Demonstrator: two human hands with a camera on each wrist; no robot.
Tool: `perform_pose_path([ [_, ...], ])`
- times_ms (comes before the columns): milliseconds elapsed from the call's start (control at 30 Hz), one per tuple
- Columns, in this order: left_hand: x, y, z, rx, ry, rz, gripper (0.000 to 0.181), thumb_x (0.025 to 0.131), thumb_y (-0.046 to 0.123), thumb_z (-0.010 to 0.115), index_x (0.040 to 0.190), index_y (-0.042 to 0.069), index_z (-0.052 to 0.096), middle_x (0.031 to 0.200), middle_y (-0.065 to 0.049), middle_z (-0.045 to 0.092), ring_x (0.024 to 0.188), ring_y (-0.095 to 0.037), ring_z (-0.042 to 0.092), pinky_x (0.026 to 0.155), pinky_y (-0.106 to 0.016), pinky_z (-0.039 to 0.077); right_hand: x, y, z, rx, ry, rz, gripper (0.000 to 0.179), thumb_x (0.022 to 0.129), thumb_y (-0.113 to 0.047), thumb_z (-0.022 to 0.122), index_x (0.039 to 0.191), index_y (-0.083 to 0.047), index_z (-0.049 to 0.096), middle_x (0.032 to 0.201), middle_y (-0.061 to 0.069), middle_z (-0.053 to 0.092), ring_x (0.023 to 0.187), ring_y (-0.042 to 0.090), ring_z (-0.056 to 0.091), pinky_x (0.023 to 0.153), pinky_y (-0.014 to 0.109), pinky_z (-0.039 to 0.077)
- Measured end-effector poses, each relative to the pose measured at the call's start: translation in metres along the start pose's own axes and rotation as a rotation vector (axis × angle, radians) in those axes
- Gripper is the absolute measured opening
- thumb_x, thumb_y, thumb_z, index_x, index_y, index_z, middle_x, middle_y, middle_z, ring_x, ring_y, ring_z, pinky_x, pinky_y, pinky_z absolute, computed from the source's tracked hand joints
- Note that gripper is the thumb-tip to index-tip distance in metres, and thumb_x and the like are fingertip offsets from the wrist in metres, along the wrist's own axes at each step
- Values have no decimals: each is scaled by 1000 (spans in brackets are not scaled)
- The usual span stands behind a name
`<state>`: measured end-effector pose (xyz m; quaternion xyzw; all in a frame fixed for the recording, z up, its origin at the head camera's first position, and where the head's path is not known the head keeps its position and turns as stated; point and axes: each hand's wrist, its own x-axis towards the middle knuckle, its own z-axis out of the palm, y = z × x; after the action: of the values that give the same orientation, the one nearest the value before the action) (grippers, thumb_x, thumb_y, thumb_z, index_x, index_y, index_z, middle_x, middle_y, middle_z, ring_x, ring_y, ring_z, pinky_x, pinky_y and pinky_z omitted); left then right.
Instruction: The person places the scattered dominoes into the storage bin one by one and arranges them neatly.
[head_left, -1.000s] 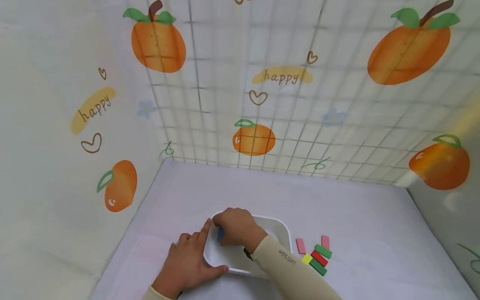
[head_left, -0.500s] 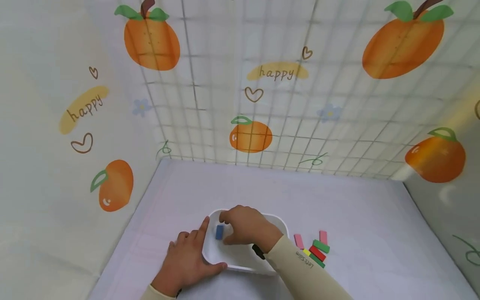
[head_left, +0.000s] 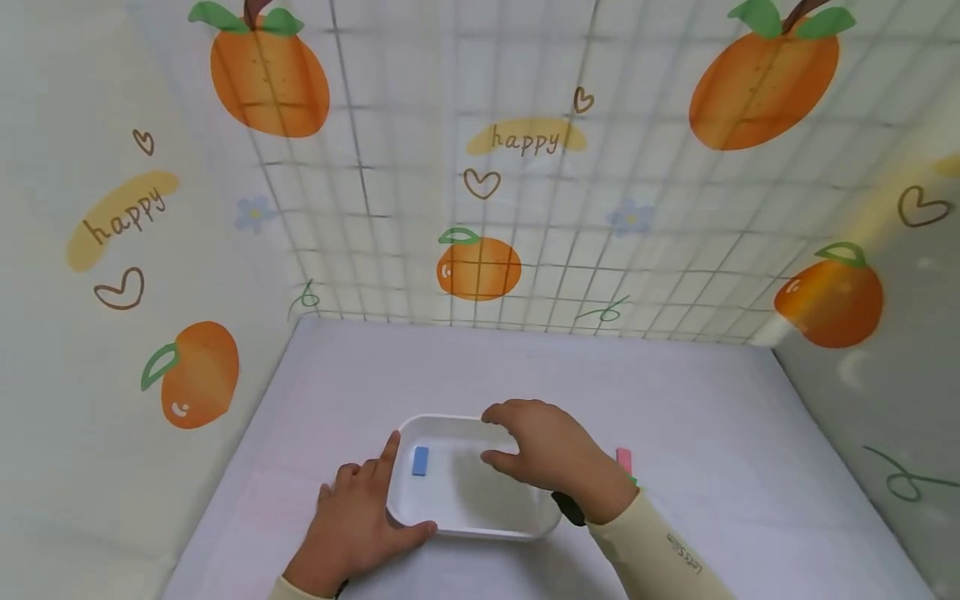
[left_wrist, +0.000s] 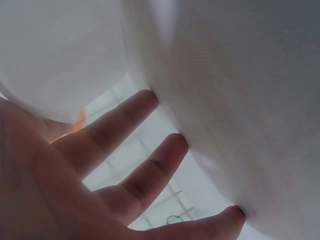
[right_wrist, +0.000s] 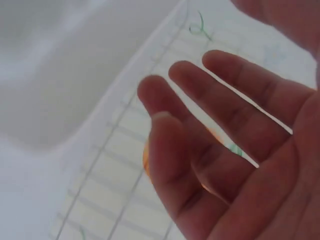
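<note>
Above the white tray (head_left: 459, 492) the empty right hand (head_left: 555, 450) hangs relaxed, the left hand (head_left: 351, 515) splayed against its rim.

5 printed oranges (head_left: 479, 268) dot pale walls (head_left: 408, 175) around a whitish tabletop (head_left: 697, 408).

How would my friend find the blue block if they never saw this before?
On the pale table, look for the white tray with rounded corners that the left hand touches at one end. Inside it, near that end, lies a small rectangular blue block. It's the only block showing in the tray and the only blue one in sight; the pink block lies outside.
</note>
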<state>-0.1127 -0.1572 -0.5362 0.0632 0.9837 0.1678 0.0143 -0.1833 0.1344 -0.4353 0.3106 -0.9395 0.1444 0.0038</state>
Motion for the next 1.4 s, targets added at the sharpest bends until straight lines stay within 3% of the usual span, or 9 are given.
perform_pose_path([
  [233, 0, 1, 2, -6, -7, -1, 133, 66, 103, 55, 171, 35, 9, 138, 0, 62, 129, -36, 51, 98, -75, 40, -46, 34, -11, 5, 134, 84, 43, 92, -37, 82, 126, -14, 73, 122, -3, 73, 103, 16, 70, 91, 43, 56],
  [500, 1, -2, 3, -1, -13, -15, 132, 67, 99, 60, 170, 37, 5, 145, -2, 59, 131, -37, 50, 100, -77, 38, -83, 60, -3, 102, 129, 283, 41, 95, -39, 79, 128, -16, 72, 113, -11, 74, 108, 23, 70, 90, 50, 56],
  [600, 1, -2, 2, -1, -7, -11, 132, 68, 99, 61, 170, 37, 6, 143, -2, 60, 131, -38, 50, 100, -76, 38, -91, 68, 4, 99, 139, 305, 40, 95, -41, 79, 127, -16, 73, 121, -6, 72, 108, 25, 70, 91, 51, 57],
  [800, -2, 0, 1, -10, -5, -8, 131, 70, 94, 65, 171, 34, 8, 139, -1, 62, 131, -38, 50, 100, -74, 39, -101, 81, 25, 80, 161, 296, 37, 92, -34, 82, 123, -13, 75, 122, -1, 73, 117, 29, 66, 98, 54, 53],
  [1067, -1, 0, 0, -19, -26, -17, 130, 70, 96, 63, 170, 36, 6, 140, -3, 60, 131, -38, 49, 100, -76, 37, -97, 88, 45, 46, 114, 340, 41, 89, -33, 86, 122, -14, 74, 98, -4, 70, 83, 17, 56, 71, 39, 50],
  [1400, -1, 1, 0, -19, -32, -17, 130, 70, 95, 64, 170, 35, 8, 138, -1, 61, 131, -38, 49, 100, -75, 37, -96, 89, 45, 17, 74, 362, 46, 81, -26, 89, 123, -14, 73, 91, -5, 66, 81, 17, 54, 70, 40, 48],
])
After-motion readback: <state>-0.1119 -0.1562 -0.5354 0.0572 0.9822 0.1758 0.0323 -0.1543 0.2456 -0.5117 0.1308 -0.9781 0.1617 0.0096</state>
